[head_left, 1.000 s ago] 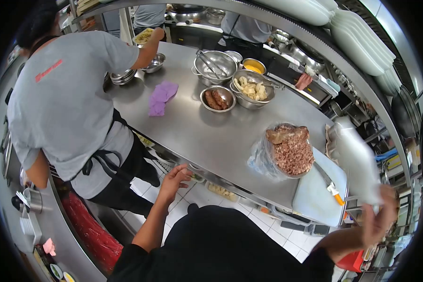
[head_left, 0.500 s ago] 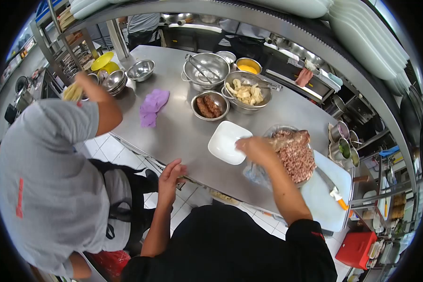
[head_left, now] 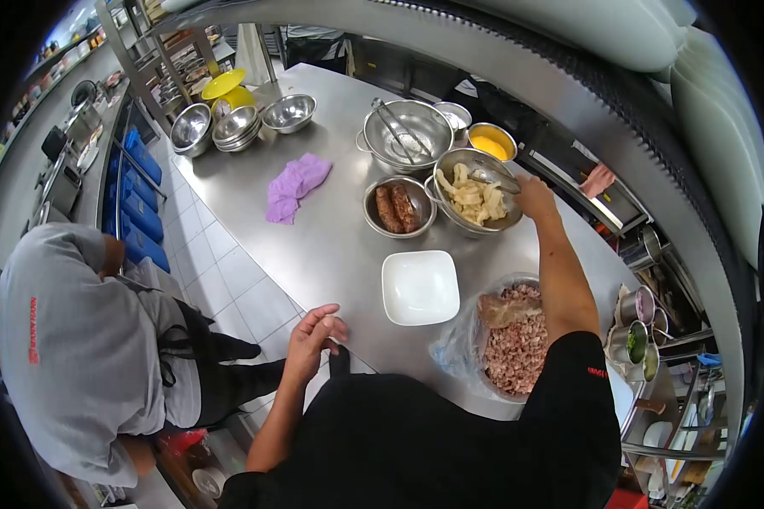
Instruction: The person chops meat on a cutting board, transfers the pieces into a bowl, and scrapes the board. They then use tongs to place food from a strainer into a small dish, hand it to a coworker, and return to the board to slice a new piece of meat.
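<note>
My right hand (head_left: pixel 535 197) is closed on the handle end of metal tongs (head_left: pixel 494 175). The tongs lie over the rim of a steel colander (head_left: pixel 438 192) that holds pale yellow cooked chunks (head_left: pixel 475 200). Below it on the steel table stands a white square bowl (head_left: pixel 420 288) with nothing in it. A steel bowl (head_left: pixel 372 222) with two browned sausage-like pieces (head_left: pixel 396 209) sits left of the colander. My left hand (head_left: pixel 317 335) hovers by the table's front edge, fingers loosely bent and apart, holding nothing.
Under my right forearm is a plastic-lined bowl of chopped meat (head_left: pixel 514 356). A purple cloth (head_left: pixel 299 187), an empty colander (head_left: pixel 403 127) with tongs and a bowl of yellow liquid (head_left: pixel 491 142) are on the table. A co-worker (head_left: pixel 85 339) stands at left.
My right hand has left the white bowl and moved up to the tongs in the colander. My left hand stays near the table edge. The co-worker has turned and drawn back from the table.
</note>
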Available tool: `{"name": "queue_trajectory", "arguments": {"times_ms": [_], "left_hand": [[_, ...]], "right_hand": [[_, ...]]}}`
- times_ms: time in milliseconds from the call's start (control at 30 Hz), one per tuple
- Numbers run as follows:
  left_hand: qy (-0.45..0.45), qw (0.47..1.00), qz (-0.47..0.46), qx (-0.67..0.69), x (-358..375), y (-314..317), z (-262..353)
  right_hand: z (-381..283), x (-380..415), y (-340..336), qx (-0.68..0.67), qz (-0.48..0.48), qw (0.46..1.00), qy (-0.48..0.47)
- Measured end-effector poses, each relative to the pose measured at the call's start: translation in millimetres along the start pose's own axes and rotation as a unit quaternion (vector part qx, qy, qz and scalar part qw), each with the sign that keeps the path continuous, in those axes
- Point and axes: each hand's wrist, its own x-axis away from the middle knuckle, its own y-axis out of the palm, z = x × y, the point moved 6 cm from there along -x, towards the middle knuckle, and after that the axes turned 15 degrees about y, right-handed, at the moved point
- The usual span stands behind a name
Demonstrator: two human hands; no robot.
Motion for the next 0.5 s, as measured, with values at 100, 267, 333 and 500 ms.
{"name": "queue_trajectory", "arguments": {"times_ms": [100,267,333,500], "left_hand": [[-0.03,0.996,-0.064,-0.05,-11.0,14.2,-3.5],[-0.038,0.978,-0.17,-0.111,-21.9,35.6,-24.3],[-0.065,0.973,-0.185,-0.12,-24.3,49.7,-24.6],[-0.04,0.964,-0.22,-0.146,-41.5,68.5,-34.3]], "right_hand": [[2.0,11.3,-16.5,0.048,0.027,0.998,-0.023],[78.1,42.8,-68.1,-0.06,0.077,0.994,-0.057],[68.7,95.3,-116.9,-0.109,-0.038,0.993,0.007],[67.3,109.8,-92.8,-0.065,-0.053,0.996,-0.005]]}}
